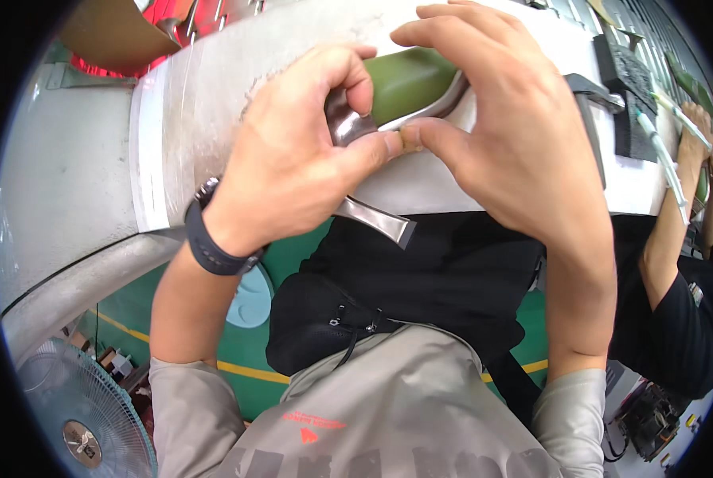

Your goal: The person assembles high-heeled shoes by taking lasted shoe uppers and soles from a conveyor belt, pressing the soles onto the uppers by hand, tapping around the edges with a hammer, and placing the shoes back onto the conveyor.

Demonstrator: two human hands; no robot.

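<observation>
Between my hands is a smooth green shoe last (408,84), resting on or just above the pale worktop. A glossy dark bronze strap (347,123) wraps its left end, and a pale strip with a brown band runs along its near edge. My left hand (293,147) grips the left end, index finger curled over the strap. My right hand (523,127) arches over the right end, its thumb pressed at the near edge beside my left thumb. A shiny flat strip with a dark flared end (380,221) sticks out below my left hand; its other end is hidden.
The worktop (205,103) has a rounded near edge. A black block (631,99) and thin white tubes (665,163) lie at right, near a co-worker's hands (695,135). Red material (205,20) is at the far left. A fan (82,422) stands at lower left.
</observation>
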